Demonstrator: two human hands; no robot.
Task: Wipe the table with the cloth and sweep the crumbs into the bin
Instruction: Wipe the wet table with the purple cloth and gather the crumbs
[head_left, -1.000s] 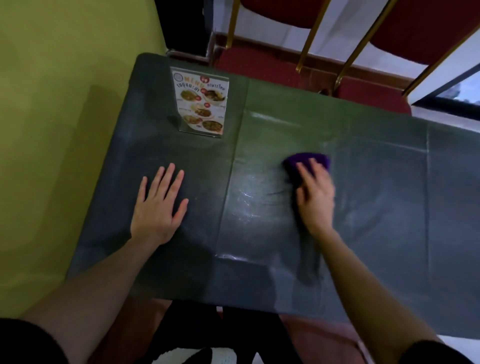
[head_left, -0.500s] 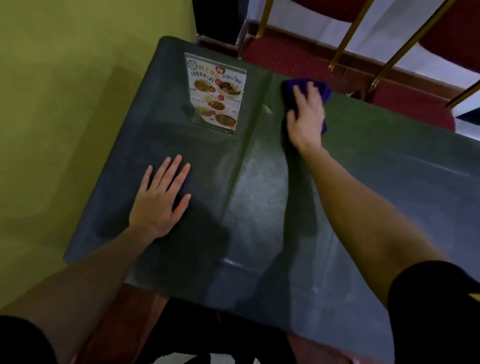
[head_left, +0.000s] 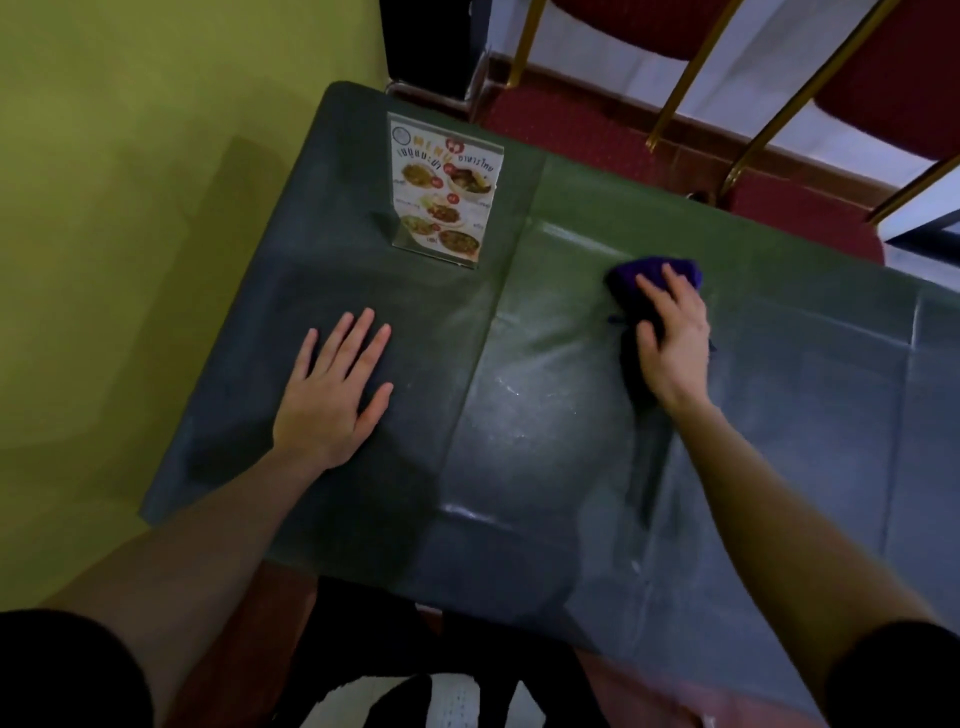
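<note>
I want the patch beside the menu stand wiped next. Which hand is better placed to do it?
The right hand: it already presses the purple cloth on the table, just right of the menu stand. The left hand lies flat, holding nothing.

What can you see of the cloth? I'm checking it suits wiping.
The cloth is dark purple, soft-looking fabric, bunched rather than spread flat. It lies on the table toward the far edge, right of the menu stand. The right hand covers most of it, fingers over the top, thumb at its side.
</note>
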